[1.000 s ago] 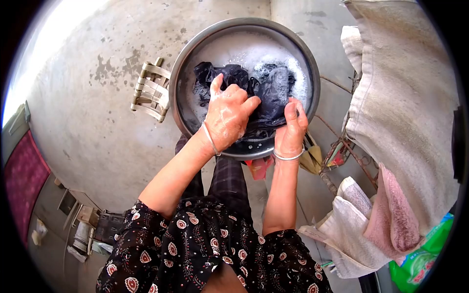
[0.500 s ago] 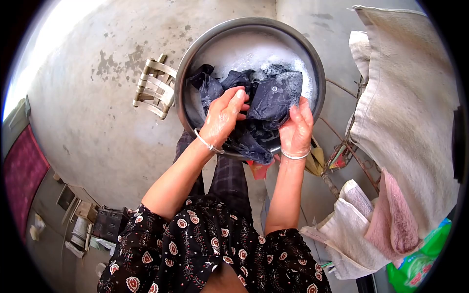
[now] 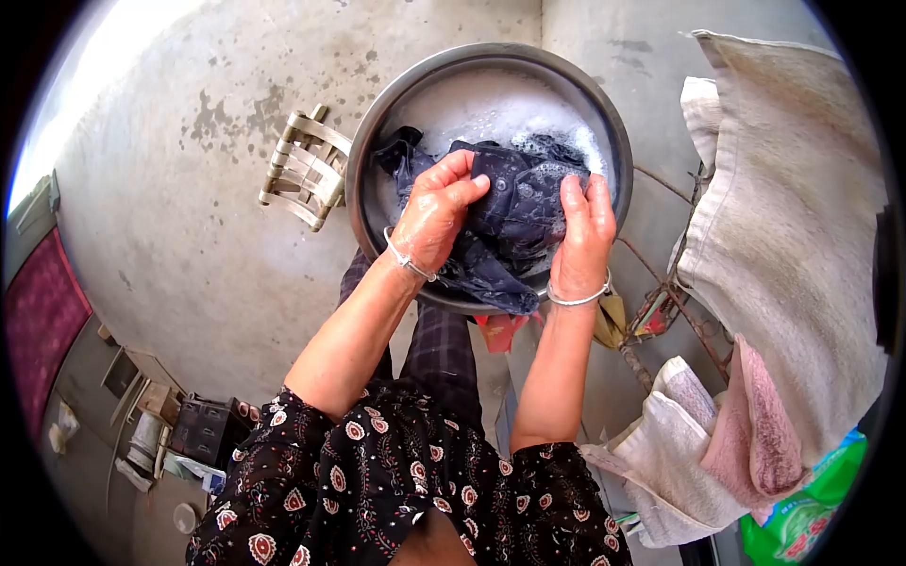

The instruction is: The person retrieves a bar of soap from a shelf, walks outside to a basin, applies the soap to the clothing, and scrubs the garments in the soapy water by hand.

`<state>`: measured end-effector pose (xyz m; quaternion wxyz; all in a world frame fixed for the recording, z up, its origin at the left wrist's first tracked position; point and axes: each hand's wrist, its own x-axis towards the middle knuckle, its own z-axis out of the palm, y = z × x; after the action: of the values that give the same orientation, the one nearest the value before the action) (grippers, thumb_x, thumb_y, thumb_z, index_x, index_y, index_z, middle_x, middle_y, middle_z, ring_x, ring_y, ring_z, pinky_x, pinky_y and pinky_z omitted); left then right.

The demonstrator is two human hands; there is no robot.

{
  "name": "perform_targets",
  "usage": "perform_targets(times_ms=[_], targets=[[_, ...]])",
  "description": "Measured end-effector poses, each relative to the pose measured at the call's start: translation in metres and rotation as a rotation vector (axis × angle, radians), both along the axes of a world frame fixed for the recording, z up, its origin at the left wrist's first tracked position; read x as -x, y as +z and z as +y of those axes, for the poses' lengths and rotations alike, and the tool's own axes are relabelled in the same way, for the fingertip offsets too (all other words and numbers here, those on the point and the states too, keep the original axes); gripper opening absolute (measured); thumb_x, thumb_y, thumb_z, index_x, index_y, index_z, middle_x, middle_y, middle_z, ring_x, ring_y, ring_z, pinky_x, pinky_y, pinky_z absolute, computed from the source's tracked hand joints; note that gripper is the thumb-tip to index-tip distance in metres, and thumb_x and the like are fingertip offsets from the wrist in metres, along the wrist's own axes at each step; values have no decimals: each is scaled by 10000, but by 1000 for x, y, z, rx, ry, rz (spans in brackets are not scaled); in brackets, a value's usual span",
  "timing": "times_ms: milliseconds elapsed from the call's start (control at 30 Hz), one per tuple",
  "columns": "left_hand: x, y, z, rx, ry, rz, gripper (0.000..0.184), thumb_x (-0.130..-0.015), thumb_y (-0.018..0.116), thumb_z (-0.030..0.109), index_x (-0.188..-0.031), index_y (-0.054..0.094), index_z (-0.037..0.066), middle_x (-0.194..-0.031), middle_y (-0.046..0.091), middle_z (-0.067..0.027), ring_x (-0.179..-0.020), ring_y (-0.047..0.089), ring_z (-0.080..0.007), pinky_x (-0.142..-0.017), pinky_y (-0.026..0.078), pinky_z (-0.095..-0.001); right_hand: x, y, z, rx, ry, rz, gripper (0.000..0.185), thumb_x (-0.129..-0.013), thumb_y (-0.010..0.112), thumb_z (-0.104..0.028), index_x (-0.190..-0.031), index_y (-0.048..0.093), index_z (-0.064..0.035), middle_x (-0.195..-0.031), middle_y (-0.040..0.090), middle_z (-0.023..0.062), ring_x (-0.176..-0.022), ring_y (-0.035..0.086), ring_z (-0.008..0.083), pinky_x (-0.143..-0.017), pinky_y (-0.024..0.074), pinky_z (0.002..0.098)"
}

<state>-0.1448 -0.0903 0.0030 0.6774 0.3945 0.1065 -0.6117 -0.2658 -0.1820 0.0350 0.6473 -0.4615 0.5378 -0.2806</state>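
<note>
A wet dark blue garment [image 3: 514, 203] with round buttons or snaps lies bunched in a metal basin [image 3: 366, 102] of soapy water. My left hand [image 3: 436, 212] pinches its upper left edge between thumb and fingers. At the garment's right edge, my right hand [image 3: 583, 236] has its fingers curled round the cloth; the part inside that palm is hidden. A flat section with the buttons is stretched between both hands, and suds cling to its right side. The lower folds hang near the basin's front rim.
Left of the basin stands a small woven-strap stool [image 3: 304, 170]. Right, a large beige cloth [image 3: 774, 189] and a pink towel [image 3: 755, 424] hang by a rusty metal frame [image 3: 694, 321]. A green packet [image 3: 802, 519] is at lower right, a black crate [image 3: 203, 429] at lower left.
My left hand has moved up and right and now pinches the garment's edge. My right hand has risen slightly with fingers curled over the cloth. The buttoned section has turned and spread between them.
</note>
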Motion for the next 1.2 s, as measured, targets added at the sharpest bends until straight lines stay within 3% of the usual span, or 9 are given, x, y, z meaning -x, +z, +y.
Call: perform_targets(times_ms=[300, 367, 467, 533, 567, 733, 800, 900, 1200], targets=[[16, -16, -10, -112, 87, 69, 289, -896, 553, 271, -665, 494, 109, -675, 496, 54, -602, 421, -42, -500, 342, -264, -46, 4, 53, 953, 409, 412, 311, -814, 639, -209, -632, 448, -46, -532, 464, 158, -432, 433, 329, -430, 376, 353], [21, -4, -17, -180, 23, -323, 271, -897, 551, 241, -675, 511, 91, -694, 469, 65, -618, 385, -41, -511, 337, -256, -43, -23, 31, 798, 248, 554, 343, -806, 639, -248, -601, 441, -56, -516, 466, 129, -437, 487, 320, -411, 380, 377], [19, -6, -29, -211, 174, 32, 254, -888, 561, 246, -690, 529, 89, -658, 455, 62, -596, 373, -48, -528, 340, -236, -52, -36, 29, 668, 111, 474, 320, -847, 599, -178, -610, 455, -17, -503, 434, 158, -414, 390, 304, -417, 342, 372], [5, -33, -21, -222, 5, -231, 280, -874, 581, 274, -666, 521, 97, -625, 451, 56, -585, 384, -56, -506, 340, -234, -53, -22, 55, 780, 243, 418, 328, -829, 623, -192, -614, 444, -20, -515, 444, 161, -427, 410, 307, -432, 364, 369], [-5, -33, -19, -92, 54, 181, 303, -865, 591, 299, -647, 520, 100, -612, 451, 52, -584, 387, -62, -505, 339, -238, -54, -19, 59, 809, 292, 345, 298, -831, 617, -183, -628, 475, -17, -521, 460, 152, -440, 430, 295, -443, 380, 354], [19, -2, -19, -378, 77, -158, 262, -867, 581, 235, -649, 541, 96, -643, 423, 78, -606, 309, -50, -527, 274, -237, -42, -49, 14, 497, 170, 522, 329, -877, 558, -203, -622, 517, 0, -533, 502, 185, -429, 452, 321, -422, 366, 373], [13, -4, -28, -368, 48, -197, 264, -865, 581, 250, -664, 542, 83, -637, 428, 68, -613, 318, -48, -540, 291, -240, -32, -60, 26, 450, 185, 591, 293, -890, 540, -194, -694, 540, 24, -537, 485, 133, -457, 430, 186, -464, 376, 322], [8, -22, -24, -290, 29, -303, 284, -864, 573, 287, -683, 556, 68, -590, 429, 45, -567, 334, -48, -505, 314, -247, -42, -22, 61, 578, 176, 420, 268, -867, 564, -147, -653, 498, 0, -553, 505, 161, -469, 505, 293, -463, 393, 366], [12, -26, -16, -286, 33, -100, 343, -879, 575, 287, -601, 514, 96, -593, 415, 66, -554, 334, -39, -498, 299, -230, -48, -30, 55, 623, 216, 371, 276, -853, 597, -166, -654, 478, -17, -520, 462, 141, -444, 445, 254, -464, 408, 331]])
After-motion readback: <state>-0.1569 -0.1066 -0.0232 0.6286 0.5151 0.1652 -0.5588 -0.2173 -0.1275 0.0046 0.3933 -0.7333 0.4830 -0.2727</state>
